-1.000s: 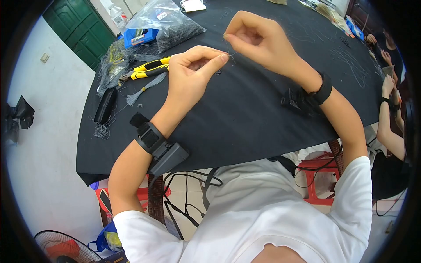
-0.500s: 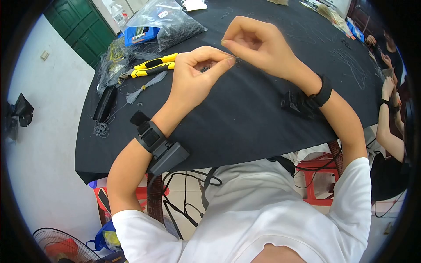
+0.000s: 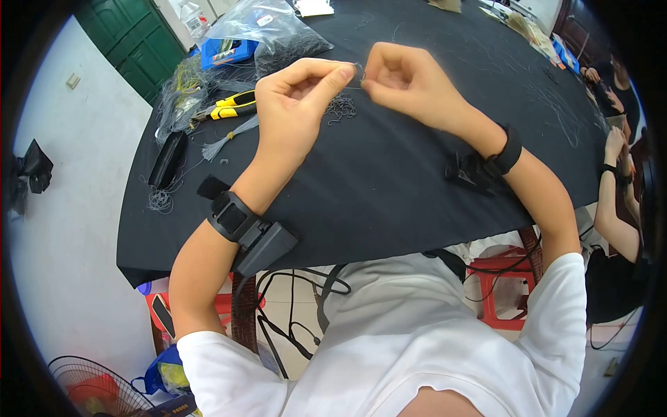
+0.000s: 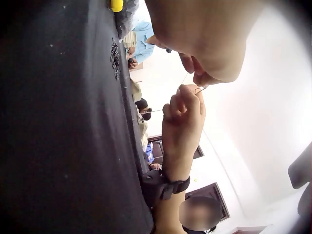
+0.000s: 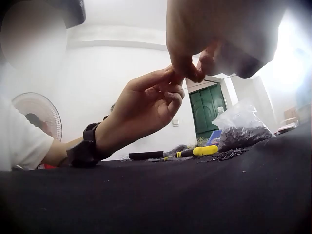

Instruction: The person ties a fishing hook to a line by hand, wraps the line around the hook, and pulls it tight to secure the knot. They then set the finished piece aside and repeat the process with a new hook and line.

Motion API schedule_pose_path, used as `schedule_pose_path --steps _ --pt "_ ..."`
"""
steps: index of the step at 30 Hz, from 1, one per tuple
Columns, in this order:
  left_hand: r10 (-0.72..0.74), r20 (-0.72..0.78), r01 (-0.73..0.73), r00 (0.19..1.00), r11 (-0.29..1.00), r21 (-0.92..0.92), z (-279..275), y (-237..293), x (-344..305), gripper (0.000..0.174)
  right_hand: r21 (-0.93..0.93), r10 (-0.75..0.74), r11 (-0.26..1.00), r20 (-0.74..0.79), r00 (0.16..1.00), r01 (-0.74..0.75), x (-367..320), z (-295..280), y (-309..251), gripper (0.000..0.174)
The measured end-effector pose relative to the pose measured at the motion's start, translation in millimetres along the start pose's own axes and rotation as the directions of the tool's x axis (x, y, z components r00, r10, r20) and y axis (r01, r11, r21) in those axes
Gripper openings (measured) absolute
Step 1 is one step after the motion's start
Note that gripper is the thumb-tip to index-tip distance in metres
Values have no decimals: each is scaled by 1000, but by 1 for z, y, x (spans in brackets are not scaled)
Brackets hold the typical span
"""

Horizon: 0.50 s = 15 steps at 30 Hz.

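Observation:
My left hand (image 3: 293,101) pinches a small dark hook (image 4: 200,89) between thumb and forefinger, above the black cloth. Just to its right, my right hand (image 3: 413,83) has thumb and forefinger pinched on a thin clear line (image 5: 209,83), which runs by the left fingertips. The fingertips of both hands are close together; whether they touch is unclear. A small pile of dark hooks (image 3: 342,108) lies on the cloth beyond the left wrist, between the hands.
Yellow-black pliers (image 3: 235,105), a tied bundle of line (image 3: 226,142) and a black case (image 3: 168,160) lie left. Behind are a clear bag of dark pieces (image 3: 288,45) and a blue box (image 3: 226,52). Other people sit at the far right.
My left hand has moved left and up from its place half a second ago, uncovering the hook pile. My right hand has come slightly down, and both stay pinched.

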<state>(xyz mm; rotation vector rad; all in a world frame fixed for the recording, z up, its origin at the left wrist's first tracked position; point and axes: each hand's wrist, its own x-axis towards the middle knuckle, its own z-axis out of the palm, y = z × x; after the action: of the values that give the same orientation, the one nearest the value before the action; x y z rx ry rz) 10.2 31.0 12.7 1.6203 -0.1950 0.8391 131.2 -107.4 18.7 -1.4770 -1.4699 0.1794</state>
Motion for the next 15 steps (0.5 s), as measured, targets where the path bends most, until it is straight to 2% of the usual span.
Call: schedule_pose_path --steps 5,12,15 --pt "-6 -46 3 999 998 -58 -3 -5 1 10 -312 -215 926 31 976 214 -5 9 -26 11" --pt "-29 51 30 998 1000 -10 1 -10 -1 6 -438 -412 822 -16 911 364 -3 3 -29 4" --pt "30 154 -41 988 997 65 2 -13 -1 5 -402 -370 855 -30 929 328 0 -3 -28 4"
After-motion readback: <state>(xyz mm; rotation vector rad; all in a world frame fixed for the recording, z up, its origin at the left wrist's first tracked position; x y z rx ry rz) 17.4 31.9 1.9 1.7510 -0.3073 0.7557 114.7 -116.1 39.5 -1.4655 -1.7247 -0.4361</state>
